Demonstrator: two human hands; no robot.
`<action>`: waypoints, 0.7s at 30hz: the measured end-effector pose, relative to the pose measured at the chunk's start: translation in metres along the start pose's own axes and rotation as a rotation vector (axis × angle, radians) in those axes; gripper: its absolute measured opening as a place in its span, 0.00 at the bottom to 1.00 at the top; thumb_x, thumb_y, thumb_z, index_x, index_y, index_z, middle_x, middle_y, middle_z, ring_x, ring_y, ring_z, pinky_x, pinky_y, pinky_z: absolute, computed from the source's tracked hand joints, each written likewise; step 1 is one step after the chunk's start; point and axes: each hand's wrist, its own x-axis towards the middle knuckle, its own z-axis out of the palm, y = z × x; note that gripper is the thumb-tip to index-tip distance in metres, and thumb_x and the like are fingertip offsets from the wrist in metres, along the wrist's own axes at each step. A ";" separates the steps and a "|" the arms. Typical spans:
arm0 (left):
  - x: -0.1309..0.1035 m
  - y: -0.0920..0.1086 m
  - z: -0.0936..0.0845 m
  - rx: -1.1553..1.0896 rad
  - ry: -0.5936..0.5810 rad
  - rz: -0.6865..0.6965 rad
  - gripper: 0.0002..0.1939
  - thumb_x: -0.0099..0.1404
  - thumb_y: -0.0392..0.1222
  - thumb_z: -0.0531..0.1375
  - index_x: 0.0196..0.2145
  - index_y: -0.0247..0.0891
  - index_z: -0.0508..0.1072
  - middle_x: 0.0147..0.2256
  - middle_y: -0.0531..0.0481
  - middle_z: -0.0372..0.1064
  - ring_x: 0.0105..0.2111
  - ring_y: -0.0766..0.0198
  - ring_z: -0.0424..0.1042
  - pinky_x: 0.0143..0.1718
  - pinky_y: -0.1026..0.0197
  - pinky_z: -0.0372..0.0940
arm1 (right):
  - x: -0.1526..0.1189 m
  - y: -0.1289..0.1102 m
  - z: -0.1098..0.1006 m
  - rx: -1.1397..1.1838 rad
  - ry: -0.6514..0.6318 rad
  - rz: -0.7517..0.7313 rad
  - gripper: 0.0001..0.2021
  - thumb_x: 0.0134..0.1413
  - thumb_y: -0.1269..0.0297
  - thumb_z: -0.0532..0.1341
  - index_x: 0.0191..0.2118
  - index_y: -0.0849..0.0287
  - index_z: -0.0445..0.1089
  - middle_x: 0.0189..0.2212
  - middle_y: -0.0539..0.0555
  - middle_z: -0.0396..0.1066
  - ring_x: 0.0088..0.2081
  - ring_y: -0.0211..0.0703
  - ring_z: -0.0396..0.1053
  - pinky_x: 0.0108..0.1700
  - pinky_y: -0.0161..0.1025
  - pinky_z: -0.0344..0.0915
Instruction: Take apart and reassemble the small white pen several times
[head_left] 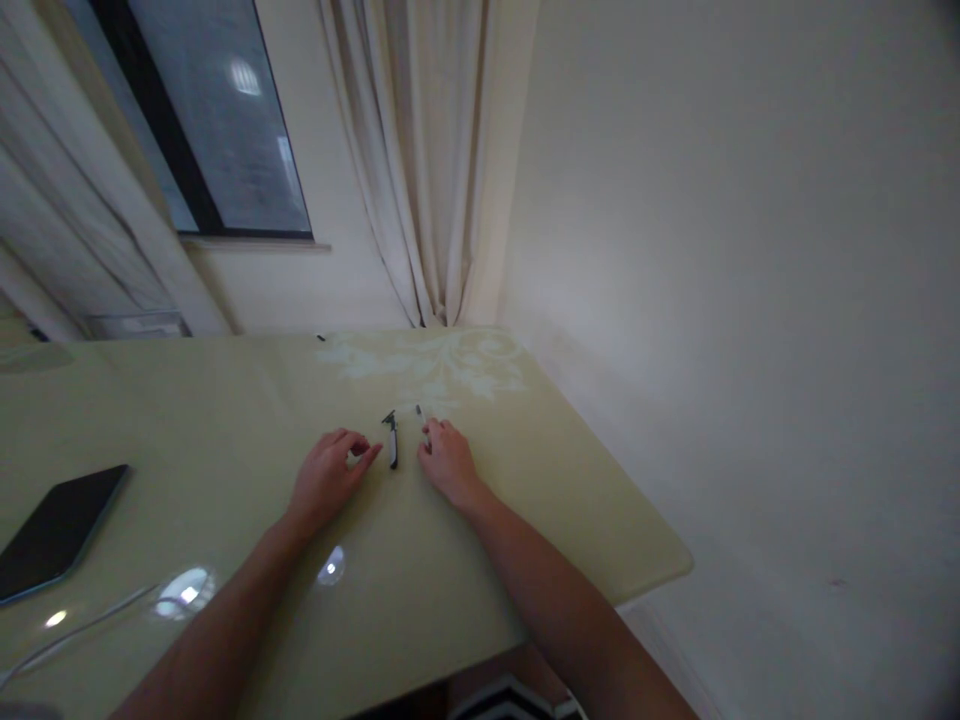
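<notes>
A razor with a dark head and a grey and black handle lies on the pale green table, upright in the view, between my two hands. Just left of it rests my left hand, thumb and fingers apart, holding nothing. On the razor's right, my right hand has its fingers closed around a thin, light stick-like object with a dark tip; most of it is hidden by the fingers.
A dark tablet lies at the left, with a white cable nearer the front. A small dark item sits at the far edge. Curtains, a window and a wall stand behind and to the right.
</notes>
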 end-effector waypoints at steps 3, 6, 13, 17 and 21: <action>-0.007 0.028 0.004 0.150 -0.131 -0.012 0.27 0.71 0.64 0.49 0.27 0.42 0.69 0.30 0.44 0.73 0.35 0.53 0.73 0.38 0.55 0.65 | 0.000 -0.001 0.002 0.000 0.001 -0.006 0.13 0.62 0.69 0.59 0.52 0.60 0.73 0.47 0.60 0.74 0.44 0.47 0.72 0.47 0.40 0.65; -0.010 0.044 0.012 0.256 -0.225 -0.076 0.28 0.71 0.67 0.49 0.28 0.41 0.70 0.31 0.41 0.75 0.34 0.50 0.75 0.35 0.55 0.64 | 0.000 0.000 0.003 0.017 0.027 -0.013 0.14 0.61 0.67 0.61 0.52 0.58 0.73 0.46 0.60 0.75 0.42 0.46 0.72 0.46 0.40 0.65; -0.005 0.052 0.020 0.276 -0.258 -0.144 0.24 0.72 0.60 0.49 0.32 0.41 0.75 0.34 0.39 0.78 0.35 0.49 0.78 0.36 0.54 0.66 | 0.010 0.008 0.002 0.263 0.169 0.111 0.08 0.65 0.60 0.62 0.42 0.59 0.74 0.31 0.52 0.75 0.33 0.41 0.70 0.40 0.36 0.62; -0.002 0.053 0.018 0.276 -0.296 -0.148 0.23 0.74 0.55 0.47 0.34 0.40 0.75 0.37 0.39 0.79 0.36 0.50 0.79 0.37 0.55 0.66 | 0.013 0.018 -0.001 0.473 0.152 0.143 0.08 0.64 0.61 0.61 0.36 0.59 0.73 0.28 0.49 0.73 0.31 0.38 0.69 0.35 0.34 0.60; -0.002 0.054 0.013 0.297 -0.333 -0.184 0.24 0.75 0.54 0.45 0.35 0.40 0.75 0.38 0.38 0.80 0.36 0.49 0.79 0.37 0.54 0.65 | 0.006 0.024 -0.004 0.604 0.143 0.042 0.10 0.63 0.60 0.60 0.34 0.60 0.73 0.29 0.49 0.73 0.32 0.39 0.69 0.37 0.34 0.61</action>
